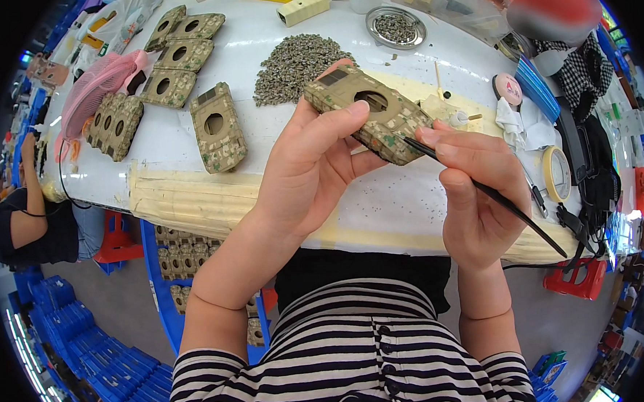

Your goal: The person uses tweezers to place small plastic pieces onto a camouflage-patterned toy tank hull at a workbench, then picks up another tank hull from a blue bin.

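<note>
My left hand (301,155) is closed around a camouflage toy tank hull (396,121), its thumb lying on top beside the round opening. The hull is tilted and raised above the table. Black pointed tweezers (498,197) are pinched in my right hand (481,182), their tip at the hull's near right edge. The right fingertips are close to that same edge. Whether the tip grips a small part is too fine to see. Beyond the hull lies a heap of small grey-green parts (297,67). Another camouflage hull (216,126) rests on the table left of my left hand.
More hulls (170,85) stand at the far left beside a pink mesh cover (98,89). A round metal dish (420,39) holds small parts. On the right are a tape roll (556,174) and a blue mask (537,91). Below the table edge, a blue crate (150,264) contains hulls.
</note>
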